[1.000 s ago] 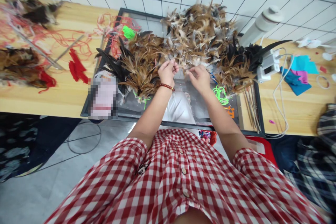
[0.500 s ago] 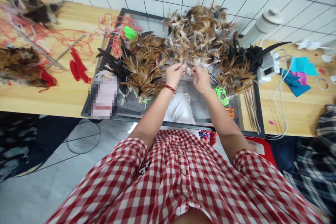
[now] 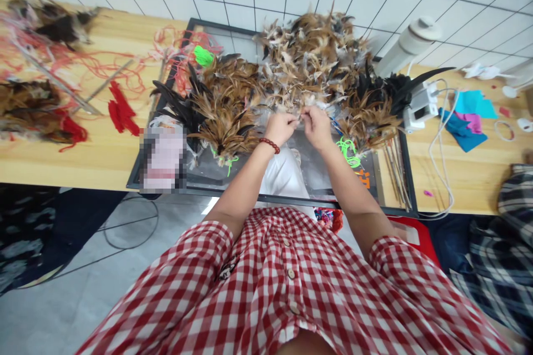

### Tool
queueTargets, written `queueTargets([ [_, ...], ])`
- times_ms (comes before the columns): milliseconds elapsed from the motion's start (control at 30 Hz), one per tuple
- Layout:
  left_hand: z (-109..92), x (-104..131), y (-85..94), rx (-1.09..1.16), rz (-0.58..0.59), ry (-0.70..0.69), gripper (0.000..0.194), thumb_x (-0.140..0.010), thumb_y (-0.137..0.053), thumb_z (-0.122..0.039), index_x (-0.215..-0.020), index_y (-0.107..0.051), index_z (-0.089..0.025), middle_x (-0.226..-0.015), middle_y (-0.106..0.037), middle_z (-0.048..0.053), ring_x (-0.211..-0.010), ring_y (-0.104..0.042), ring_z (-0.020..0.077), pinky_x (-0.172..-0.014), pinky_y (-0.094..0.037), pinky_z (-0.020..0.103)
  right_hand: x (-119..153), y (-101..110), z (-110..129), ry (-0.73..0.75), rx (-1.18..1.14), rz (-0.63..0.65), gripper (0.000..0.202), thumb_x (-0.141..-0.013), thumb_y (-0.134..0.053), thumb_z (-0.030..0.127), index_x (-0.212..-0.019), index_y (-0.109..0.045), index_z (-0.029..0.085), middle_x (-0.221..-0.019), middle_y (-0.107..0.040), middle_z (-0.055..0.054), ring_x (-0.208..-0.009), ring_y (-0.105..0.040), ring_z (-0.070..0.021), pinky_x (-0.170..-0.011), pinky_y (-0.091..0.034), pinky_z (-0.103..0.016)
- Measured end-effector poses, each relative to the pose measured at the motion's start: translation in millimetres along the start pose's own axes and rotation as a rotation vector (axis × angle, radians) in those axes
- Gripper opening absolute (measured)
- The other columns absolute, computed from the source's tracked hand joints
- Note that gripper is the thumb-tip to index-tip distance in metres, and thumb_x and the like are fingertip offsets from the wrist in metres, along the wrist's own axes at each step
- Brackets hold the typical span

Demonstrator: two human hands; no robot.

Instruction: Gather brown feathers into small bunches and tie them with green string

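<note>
My left hand [image 3: 282, 126], with a beaded bracelet at the wrist, pinches its fingertips together. Opposite it, my right hand [image 3: 316, 126] is pinched too, its fingertips almost meeting the left ones. Between them is a small pale feather, mostly hidden by the fingers. Just beyond my hands rises a large heap of loose brown and white feathers [image 3: 312, 61]. Left of my hands lie bundled brown feathers [image 3: 229, 122] with black plumes; another brown bundle [image 3: 368, 122] lies to the right. Green string [image 3: 350, 152] is beside my right wrist.
The feathers lie on a dark-framed glass panel [image 3: 225, 197] on a wooden table [image 3: 91, 163]. A pixelated pinkish object [image 3: 164, 161] sits at its left. White cylinder [image 3: 410, 44], white charger [image 3: 420, 108] and cables stand right. Red yarn [image 3: 121, 111] lies left. People sit on both sides.
Both hands stay close together in front of the heap, and their fingertips have drawn nearer. The pale feather between them shows less. The view has shifted slightly.
</note>
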State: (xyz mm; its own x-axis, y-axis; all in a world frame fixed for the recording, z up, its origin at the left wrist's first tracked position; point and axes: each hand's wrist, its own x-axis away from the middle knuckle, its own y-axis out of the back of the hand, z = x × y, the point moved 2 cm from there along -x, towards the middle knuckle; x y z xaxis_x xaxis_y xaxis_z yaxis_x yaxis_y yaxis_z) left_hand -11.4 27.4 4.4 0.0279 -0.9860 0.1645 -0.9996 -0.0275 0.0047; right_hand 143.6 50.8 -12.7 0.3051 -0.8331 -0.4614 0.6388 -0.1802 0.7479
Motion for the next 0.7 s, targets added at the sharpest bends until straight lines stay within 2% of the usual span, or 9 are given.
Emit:
queueTargets([
  [100, -9, 3, 3.7, -0.247, -0.087, -0.233, 0.033, -0.076, -0.073, -0.007, -0.048, -0.063, -0.022, -0.054, -0.053, -0.002, -0.071, -0.056, 0.0162, -0.082, -0.045, 0.025, -1, 4, 3, -0.012, -0.056, -0.015, 0.029, -0.103, -0.04, 0.031, -0.112, -0.066, 0.023, -0.107, -0.076, -0.012, -0.104, -0.069, -0.0263, -0.094, -0.051, -0.041],
  [133, -11, 2, 5.6, -0.233, -0.14, -0.25, 0.031, -0.078, -0.073, -0.008, -0.051, -0.065, -0.021, -0.057, -0.056, -0.001, -0.073, -0.058, 0.0161, -0.083, -0.046, 0.025, -1, 5, 4, -0.011, -0.051, -0.006, 0.031, -0.102, -0.041, 0.027, -0.117, -0.067, 0.022, -0.113, -0.076, -0.013, -0.108, -0.068, -0.0268, -0.097, -0.051, -0.041],
  [233, -14, -1, 10.4, 0.025, -0.275, -0.135, 0.027, -0.086, -0.071, -0.013, -0.06, -0.067, -0.02, -0.062, -0.062, -0.002, -0.071, -0.061, 0.0134, -0.076, -0.049, 0.023, 0, 6, 8, 0.008, 0.059, 0.134, 0.046, -0.094, -0.044, 0.012, -0.131, -0.068, 0.023, -0.136, -0.07, -0.015, -0.125, -0.062, -0.0302, -0.106, -0.046, -0.047],
  [300, -16, -3, 11.0, 0.236, -0.303, -0.011, 0.025, -0.089, -0.071, -0.016, -0.064, -0.068, -0.019, -0.064, -0.065, -0.002, -0.064, -0.061, 0.0104, -0.069, -0.049, 0.021, 1, 5, 11, 0.017, 0.131, 0.279, 0.054, -0.086, -0.048, 0.005, -0.13, -0.072, 0.027, -0.148, -0.065, -0.012, -0.133, -0.056, -0.0331, -0.108, -0.041, -0.052],
  [400, -19, -3, 11.0, 0.419, -0.304, 0.098, 0.022, -0.089, -0.076, -0.02, -0.068, -0.067, -0.017, -0.067, -0.069, -0.002, -0.058, -0.06, 0.0068, -0.066, -0.05, 0.021, 1, 4, 10, -0.015, 0.109, 0.39, 0.05, -0.078, -0.05, 0.0, -0.108, -0.08, 0.025, -0.136, -0.073, -0.009, -0.128, -0.059, -0.0326, -0.108, -0.04, -0.055],
  [467, -20, -2, 11.8, 0.478, -0.31, 0.132, 0.02, -0.088, -0.077, -0.02, -0.072, -0.067, -0.017, -0.067, -0.069, -0.002, -0.057, -0.061, 0.0058, -0.066, -0.051, 0.02, -2, 8, 4, -0.062, 0.06, 0.315, 0.046, -0.076, -0.047, 0.0, -0.097, -0.081, 0.023, -0.121, -0.078, -0.009, -0.122, -0.064, -0.0312, -0.108, -0.041, -0.056],
  [600, -21, 2, 12.2, 0.538, -0.281, 0.164, 0.018, -0.093, -0.07, -0.017, -0.075, -0.065, -0.017, -0.066, -0.069, -0.003, -0.057, -0.064, 0.0059, -0.065, -0.052, 0.019, -9, 24, -12, -0.086, -0.024, 0.018, 0.044, -0.076, -0.048, 0.003, -0.099, -0.081, 0.021, -0.116, -0.079, -0.011, -0.116, -0.069, -0.0296, -0.105, -0.049, -0.05],
  [633, -21, 2, 11.8, 0.544, -0.266, 0.168, 0.019, -0.095, -0.066, -0.016, -0.075, -0.064, -0.017, -0.065, -0.068, -0.003, -0.057, -0.064, 0.0059, -0.064, -0.052, 0.019, -10, 28, -16, -0.068, -0.052, -0.003, 0.042, -0.076, -0.049, 0.005, -0.097, -0.081, 0.02, -0.112, -0.08, -0.011, -0.111, -0.071, -0.0287, -0.102, -0.052, -0.047],
  [700, -21, 3, 11.0, 0.547, -0.244, 0.171, 0.022, -0.097, -0.061, -0.015, -0.075, -0.063, -0.016, -0.065, -0.068, -0.002, -0.057, -0.064, 0.0057, -0.064, -0.052, 0.018, -10, 36, -22, -0.037, -0.094, 0.048, 0.034, -0.076, -0.054, 0.01, -0.092, -0.082, 0.019, -0.102, -0.081, -0.01, -0.098, -0.073, -0.0268, -0.093, -0.056, -0.041],
])
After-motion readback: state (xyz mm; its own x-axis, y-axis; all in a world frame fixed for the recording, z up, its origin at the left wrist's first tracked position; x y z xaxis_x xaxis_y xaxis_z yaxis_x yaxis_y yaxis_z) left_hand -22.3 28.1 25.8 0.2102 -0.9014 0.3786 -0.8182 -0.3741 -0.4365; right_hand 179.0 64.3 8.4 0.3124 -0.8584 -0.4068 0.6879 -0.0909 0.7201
